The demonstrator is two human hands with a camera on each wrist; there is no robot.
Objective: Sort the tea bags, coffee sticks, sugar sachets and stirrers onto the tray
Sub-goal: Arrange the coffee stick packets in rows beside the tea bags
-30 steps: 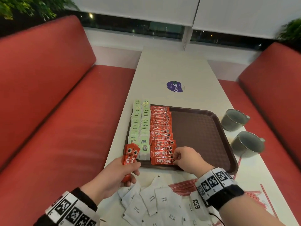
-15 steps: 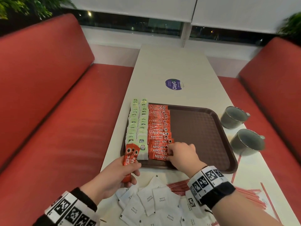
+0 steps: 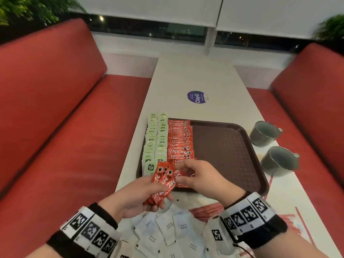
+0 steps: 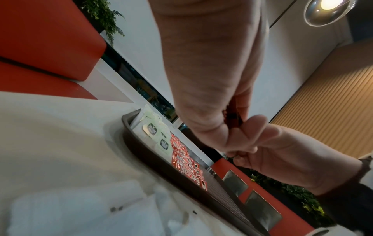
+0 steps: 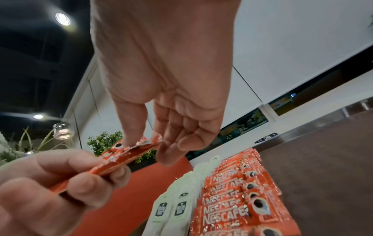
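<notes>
"NESCAFE" runs in white along the red coffee sticks (image 5: 228, 207). "WHITE SUGAR" marks the white sachets (image 3: 183, 227). At twelve o'clock on the bench, a round purple sticker (image 3: 197, 97) reads "ClayG".

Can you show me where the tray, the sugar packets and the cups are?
tray (image 3: 223, 155): head view, bare brown floor.
sugar packets (image 3: 183, 227): head view, a white packet's middle.
cups (image 3: 279, 161): head view, nearer cup's inside.

coffee sticks (image 3: 163, 183): red, fanned, above tray (image 3: 232, 161) near edge | sugar sachets (image 3: 167, 231): white, on table
</notes>
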